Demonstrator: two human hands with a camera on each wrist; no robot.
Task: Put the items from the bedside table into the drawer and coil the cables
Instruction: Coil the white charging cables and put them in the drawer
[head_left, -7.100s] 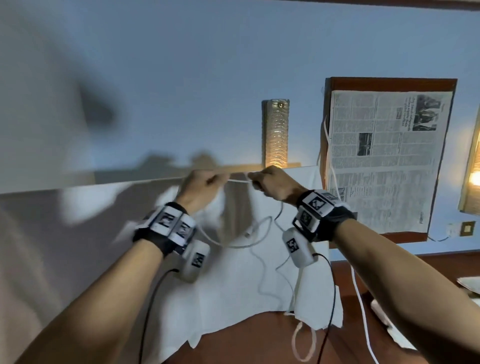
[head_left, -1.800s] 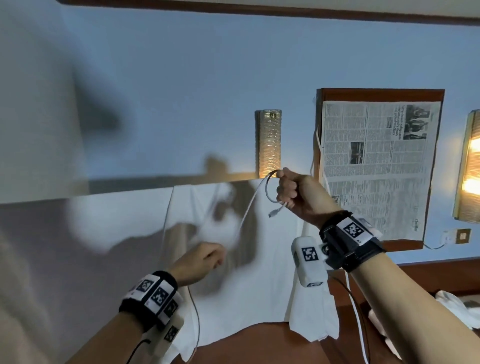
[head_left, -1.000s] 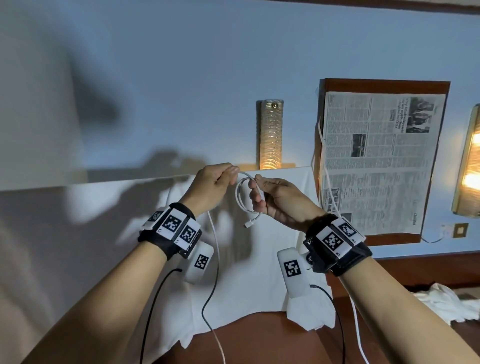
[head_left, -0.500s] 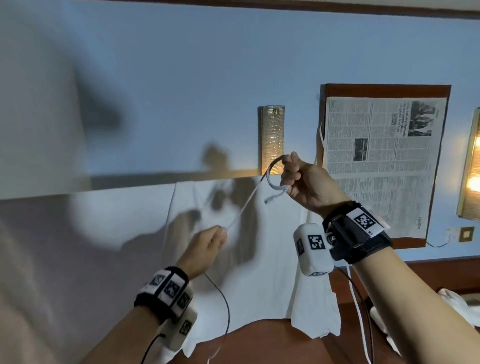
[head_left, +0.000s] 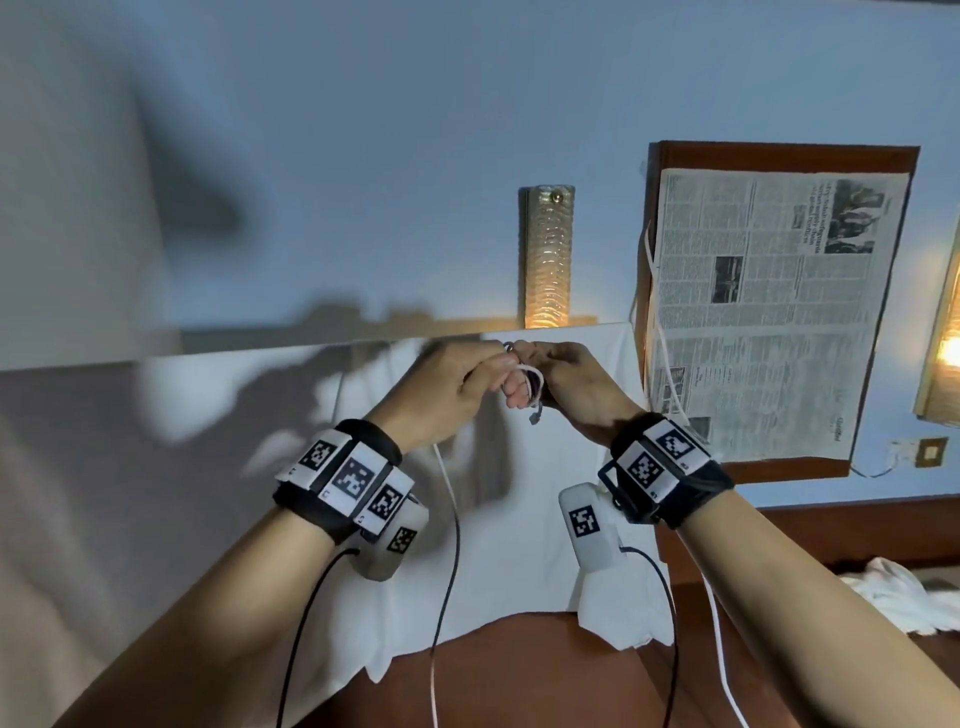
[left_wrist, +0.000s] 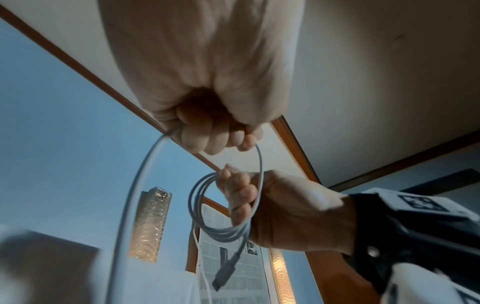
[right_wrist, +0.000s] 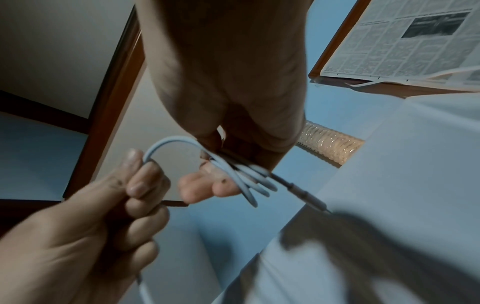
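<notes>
A thin white charging cable is wound into a small coil of several loops. My right hand grips that coil at chest height, and the cable's plug dangles below it. My left hand is right beside it and pinches the free strand where it arcs over to the coil. The rest of the strand hangs down from my left hand and runs out of the bottom of the head view. In the right wrist view the loops lie across my right fingers.
A newspaper on a wooden board hangs on the blue wall, with a second white cable trailing along its left edge. A lit wall lamp is behind my hands. White sheet below, brown wooden surface, white cloth at the right.
Half a second ago my hands were apart, the left one low with the strand stretched. The left hand has risen to the right hand, bringing the strand to the coil.
</notes>
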